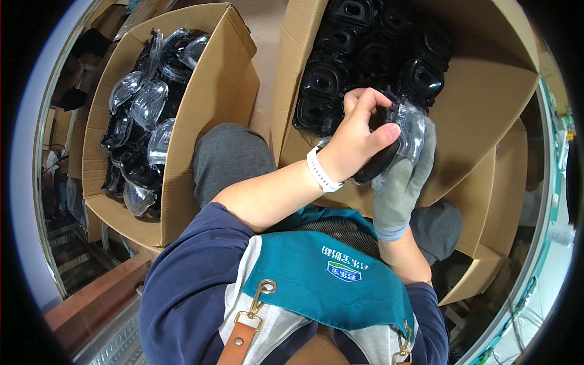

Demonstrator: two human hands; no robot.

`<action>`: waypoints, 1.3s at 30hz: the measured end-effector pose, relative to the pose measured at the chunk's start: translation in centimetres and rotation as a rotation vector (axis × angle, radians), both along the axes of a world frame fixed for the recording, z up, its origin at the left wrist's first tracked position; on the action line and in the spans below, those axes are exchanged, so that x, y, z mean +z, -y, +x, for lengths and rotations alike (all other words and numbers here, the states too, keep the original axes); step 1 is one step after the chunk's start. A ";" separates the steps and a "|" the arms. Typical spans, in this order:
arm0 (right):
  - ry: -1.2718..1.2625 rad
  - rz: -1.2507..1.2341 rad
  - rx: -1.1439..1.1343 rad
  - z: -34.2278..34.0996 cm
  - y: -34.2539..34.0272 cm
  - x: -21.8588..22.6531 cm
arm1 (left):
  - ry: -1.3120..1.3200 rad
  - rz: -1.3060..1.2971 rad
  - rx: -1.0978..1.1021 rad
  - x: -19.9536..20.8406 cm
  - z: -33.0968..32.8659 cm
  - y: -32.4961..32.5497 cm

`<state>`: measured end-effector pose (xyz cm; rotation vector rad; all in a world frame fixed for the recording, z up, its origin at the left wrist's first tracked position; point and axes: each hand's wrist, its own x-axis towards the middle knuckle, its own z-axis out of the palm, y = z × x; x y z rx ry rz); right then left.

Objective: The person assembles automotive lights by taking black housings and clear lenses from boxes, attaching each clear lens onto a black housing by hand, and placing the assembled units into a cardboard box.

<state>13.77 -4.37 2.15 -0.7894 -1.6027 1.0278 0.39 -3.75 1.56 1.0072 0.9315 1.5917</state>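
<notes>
Both my hands hold one lamp-like black plastic housing with a clear cover [412,129], tilted over the near side of a cardboard box. My bare left hand [359,131], with a white band at the wrist, grips its left side; the thumb presses near the edge of the cover and the fingers are bent over the top. My right hand [401,188], in a grey glove, supports it from below and the right, its fingers partly hidden. Just beyond, black housings [322,79] with round openings stand in rows inside the box.
The open cardboard box [486,103] stands in front of me, its flaps spread. At left, another cardboard box [210,91] is heaped with clear-covered black parts [149,103]. My knees [231,158] are between the boxes and me. Lower left is a metal rack [115,337].
</notes>
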 end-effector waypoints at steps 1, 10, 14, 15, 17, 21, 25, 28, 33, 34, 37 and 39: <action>-0.011 0.043 0.018 0.1 -0.1 0.1 | -0.202 0.029 0.043 -0.1 -0.1 -0.1; -0.131 -0.126 0.067 -0.9 0.1 0.3 | 0.059 -0.016 0.064 -0.7 2.1 0.4; 0.102 -0.073 0.099 -0.7 -0.8 1.1 | 0.149 -0.029 0.131 -0.4 2.0 0.8; -0.299 -0.380 0.194 -0.9 -1.3 0.9 | 0.204 -0.015 0.130 -0.3 1.8 0.8; -0.298 -0.401 0.120 -1.2 -1.6 0.4 | 0.069 -0.073 0.164 -0.1 1.6 0.8; -0.579 -0.982 0.401 -0.3 -1.5 -0.6 | 0.256 0.003 0.037 0.0 1.6 0.7; -0.652 -0.972 0.418 0.4 -0.8 -1.2 | 0.162 0.046 -0.019 -0.6 1.6 -0.1; -0.422 -0.544 0.106 0.4 -1.6 -1.2 | -0.339 0.090 0.405 -1.2 1.4 -0.4; -0.100 0.076 -0.256 -0.2 -2.4 -1.9 | 0.346 -0.240 0.269 -0.9 3.3 0.6; -0.034 0.293 -0.301 -0.5 -2.3 -2.1 | 0.562 -0.368 0.321 -0.6 3.6 0.5; 0.076 0.365 -0.353 -1.2 -1.6 -2.8 | 0.797 -0.321 0.341 0.2 3.1 -0.5; 0.026 0.301 -0.260 -0.9 -0.9 -2.8 | 0.820 -0.287 0.282 0.3 1.8 -1.5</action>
